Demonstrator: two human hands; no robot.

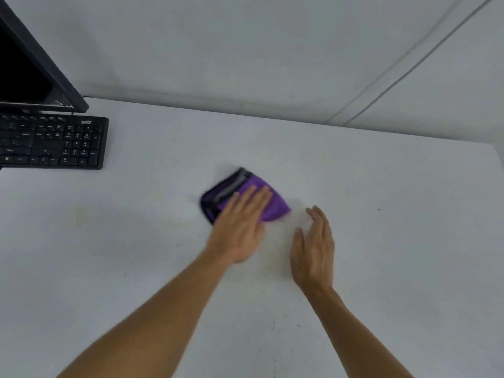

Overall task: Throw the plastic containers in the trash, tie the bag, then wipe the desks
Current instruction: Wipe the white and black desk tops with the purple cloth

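Observation:
A folded purple cloth [272, 203] with a black and grey edge lies on the white desk [395, 241] near its middle. My left hand [240, 227] presses flat on the cloth with straight fingers, blurred by motion. My right hand [313, 249] hovers just right of the cloth, fingers straight and relaxed, holding nothing. Small dark specks and faint stains dot the desk surface around my forearms. No plastic containers or trash bag are in view.
A black keyboard [54, 143] sits at the desk's left side, with a black monitor [30, 66] behind it. A grey partition wall [245, 50] runs along the desk's far edge. The desk's right edge slants at the far right.

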